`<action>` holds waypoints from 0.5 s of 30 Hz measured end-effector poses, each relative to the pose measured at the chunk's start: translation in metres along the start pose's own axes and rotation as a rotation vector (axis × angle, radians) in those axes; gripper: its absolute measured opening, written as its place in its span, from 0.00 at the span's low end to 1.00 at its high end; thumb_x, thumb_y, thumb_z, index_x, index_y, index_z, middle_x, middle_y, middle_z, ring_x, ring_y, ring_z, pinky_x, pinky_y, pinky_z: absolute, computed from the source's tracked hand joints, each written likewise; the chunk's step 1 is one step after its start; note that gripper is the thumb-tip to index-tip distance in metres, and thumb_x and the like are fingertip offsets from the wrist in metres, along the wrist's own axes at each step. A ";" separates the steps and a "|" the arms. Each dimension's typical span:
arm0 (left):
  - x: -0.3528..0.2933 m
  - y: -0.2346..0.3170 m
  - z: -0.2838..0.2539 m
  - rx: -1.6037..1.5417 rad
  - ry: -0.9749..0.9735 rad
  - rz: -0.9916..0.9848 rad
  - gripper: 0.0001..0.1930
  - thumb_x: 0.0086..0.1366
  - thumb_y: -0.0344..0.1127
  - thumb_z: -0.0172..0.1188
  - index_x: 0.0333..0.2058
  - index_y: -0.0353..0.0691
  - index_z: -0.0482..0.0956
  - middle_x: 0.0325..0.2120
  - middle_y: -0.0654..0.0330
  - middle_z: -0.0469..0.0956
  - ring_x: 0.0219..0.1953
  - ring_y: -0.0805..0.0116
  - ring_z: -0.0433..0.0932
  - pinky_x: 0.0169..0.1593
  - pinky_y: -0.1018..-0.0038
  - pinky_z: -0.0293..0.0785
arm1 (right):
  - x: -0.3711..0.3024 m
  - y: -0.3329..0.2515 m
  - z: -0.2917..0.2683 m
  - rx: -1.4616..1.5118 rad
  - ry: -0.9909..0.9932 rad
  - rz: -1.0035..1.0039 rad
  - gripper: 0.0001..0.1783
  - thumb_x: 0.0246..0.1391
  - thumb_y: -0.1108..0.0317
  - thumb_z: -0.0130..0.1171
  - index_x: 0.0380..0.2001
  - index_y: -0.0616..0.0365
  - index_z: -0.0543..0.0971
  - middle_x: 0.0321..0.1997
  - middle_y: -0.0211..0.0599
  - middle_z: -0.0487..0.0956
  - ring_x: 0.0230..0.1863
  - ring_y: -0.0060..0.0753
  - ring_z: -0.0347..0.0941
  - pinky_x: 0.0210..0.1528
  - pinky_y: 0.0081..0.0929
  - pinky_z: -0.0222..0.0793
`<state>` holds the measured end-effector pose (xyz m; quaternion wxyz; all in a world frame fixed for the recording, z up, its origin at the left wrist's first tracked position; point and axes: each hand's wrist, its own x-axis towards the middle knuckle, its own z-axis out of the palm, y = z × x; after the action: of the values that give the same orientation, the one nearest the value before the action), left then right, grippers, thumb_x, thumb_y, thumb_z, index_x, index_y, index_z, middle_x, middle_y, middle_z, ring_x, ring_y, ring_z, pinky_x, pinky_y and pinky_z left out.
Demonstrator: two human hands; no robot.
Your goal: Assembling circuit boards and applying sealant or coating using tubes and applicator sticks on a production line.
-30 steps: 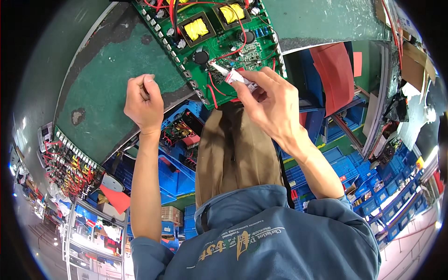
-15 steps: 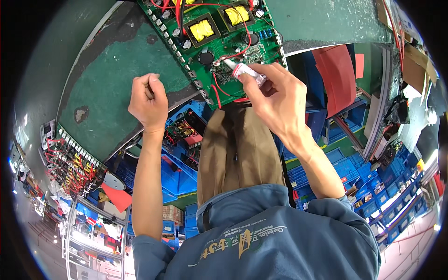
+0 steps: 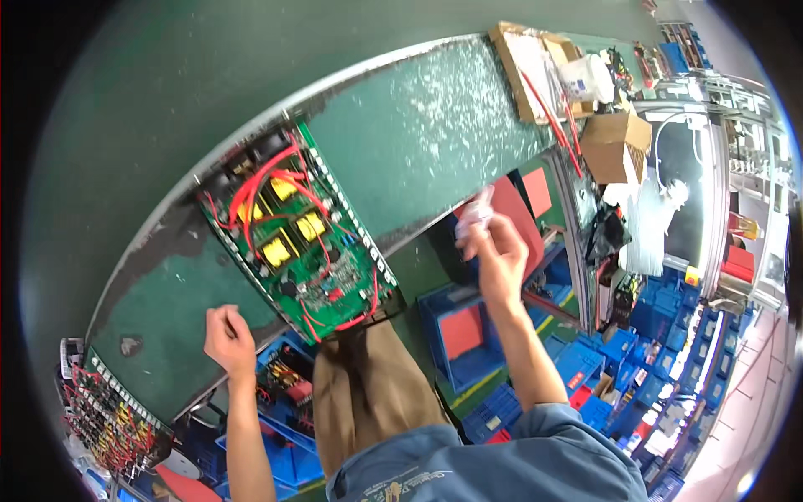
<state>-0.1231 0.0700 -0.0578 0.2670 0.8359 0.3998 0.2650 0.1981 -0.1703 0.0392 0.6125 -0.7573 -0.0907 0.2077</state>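
We are facing a long, worn green tabletop (image 3: 418,134) carrying a rectangular green circuit board (image 3: 305,255). Left of it, our left hand (image 3: 227,341) is forming a loose fist, its fingers visibly holding nothing; to its right, our right hand (image 3: 502,255) is pinching a small, blurred white-and-pink tube (image 3: 478,215), clear of the board.

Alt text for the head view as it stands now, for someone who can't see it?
A person's right hand holds a small white tube, blurred, to the right of a rectangular green circuit board with yellow coils and red wires, lying on a worn green workbench. The left hand, loosely curled and holding nothing visible, is left of the board.
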 end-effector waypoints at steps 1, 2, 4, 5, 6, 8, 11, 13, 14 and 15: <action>0.000 0.000 0.002 0.013 -0.009 -0.016 0.03 0.68 0.26 0.56 0.33 0.38 0.77 0.23 0.60 0.69 0.18 0.67 0.66 0.24 0.70 0.63 | 0.019 0.003 -0.012 0.031 0.030 -0.062 0.13 0.66 0.67 0.59 0.46 0.66 0.79 0.35 0.35 0.82 0.31 0.19 0.73 0.37 0.18 0.69; -0.007 -0.005 -0.002 0.043 -0.021 -0.041 0.03 0.68 0.26 0.56 0.33 0.38 0.77 0.23 0.60 0.70 0.18 0.66 0.66 0.24 0.70 0.63 | 0.039 0.001 -0.015 -0.023 0.091 0.025 0.14 0.65 0.66 0.60 0.47 0.66 0.80 0.35 0.35 0.83 0.31 0.18 0.73 0.36 0.18 0.68; -0.007 -0.007 -0.003 0.055 -0.002 -0.027 0.03 0.67 0.27 0.57 0.33 0.38 0.77 0.24 0.60 0.70 0.18 0.65 0.65 0.23 0.70 0.63 | 0.088 -0.001 -0.019 -0.157 0.127 0.029 0.15 0.64 0.64 0.63 0.46 0.66 0.81 0.35 0.34 0.84 0.30 0.17 0.72 0.35 0.18 0.67; -0.007 -0.008 -0.005 0.069 -0.018 -0.040 0.03 0.67 0.27 0.57 0.33 0.38 0.77 0.24 0.59 0.71 0.19 0.63 0.67 0.24 0.69 0.64 | 0.115 0.001 -0.019 -0.185 0.137 0.051 0.16 0.63 0.63 0.63 0.46 0.66 0.82 0.35 0.34 0.84 0.30 0.17 0.72 0.35 0.18 0.66; -0.007 -0.006 -0.007 0.082 -0.037 -0.056 0.03 0.67 0.28 0.57 0.33 0.38 0.77 0.24 0.59 0.72 0.20 0.62 0.70 0.25 0.68 0.66 | 0.145 0.009 -0.031 -0.236 0.082 0.008 0.16 0.63 0.63 0.64 0.46 0.66 0.82 0.35 0.35 0.85 0.31 0.18 0.72 0.36 0.19 0.67; 0.000 0.001 0.000 0.079 0.016 0.018 0.03 0.68 0.28 0.57 0.34 0.38 0.78 0.25 0.59 0.73 0.21 0.63 0.71 0.26 0.69 0.68 | 0.205 0.019 -0.043 -0.231 0.055 -0.086 0.13 0.61 0.66 0.64 0.43 0.66 0.82 0.33 0.35 0.85 0.28 0.19 0.73 0.35 0.19 0.69; 0.000 0.001 0.007 0.086 0.005 0.005 0.04 0.69 0.29 0.57 0.34 0.37 0.78 0.24 0.61 0.71 0.19 0.70 0.67 0.26 0.73 0.65 | 0.276 0.020 -0.058 -0.177 -0.016 -0.015 0.14 0.60 0.69 0.64 0.44 0.69 0.81 0.38 0.39 0.85 0.33 0.23 0.79 0.35 0.18 0.71; -0.001 0.001 0.008 0.080 -0.022 -0.039 0.04 0.70 0.29 0.57 0.34 0.37 0.78 0.24 0.61 0.71 0.18 0.71 0.66 0.25 0.73 0.64 | 0.299 0.021 -0.058 -0.219 -0.018 0.039 0.19 0.62 0.67 0.63 0.52 0.70 0.79 0.41 0.40 0.85 0.38 0.26 0.81 0.37 0.19 0.73; 0.000 0.002 0.005 0.065 -0.014 -0.043 0.04 0.69 0.29 0.57 0.34 0.38 0.78 0.24 0.62 0.71 0.18 0.72 0.65 0.25 0.74 0.64 | 0.302 0.023 -0.051 -0.231 0.019 0.022 0.21 0.61 0.66 0.63 0.52 0.70 0.79 0.42 0.41 0.85 0.39 0.26 0.81 0.37 0.20 0.73; -0.001 0.002 0.004 0.046 -0.008 -0.050 0.04 0.69 0.28 0.57 0.34 0.38 0.78 0.24 0.62 0.71 0.18 0.73 0.65 0.25 0.75 0.63 | 0.300 0.022 -0.044 -0.248 0.055 0.006 0.22 0.61 0.64 0.64 0.52 0.70 0.79 0.42 0.41 0.85 0.40 0.26 0.82 0.38 0.21 0.74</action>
<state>-0.1201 0.0672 -0.0596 0.2559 0.8326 0.4256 0.2454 0.4831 -0.0974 -0.0362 0.5157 -0.8330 -0.0967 0.1758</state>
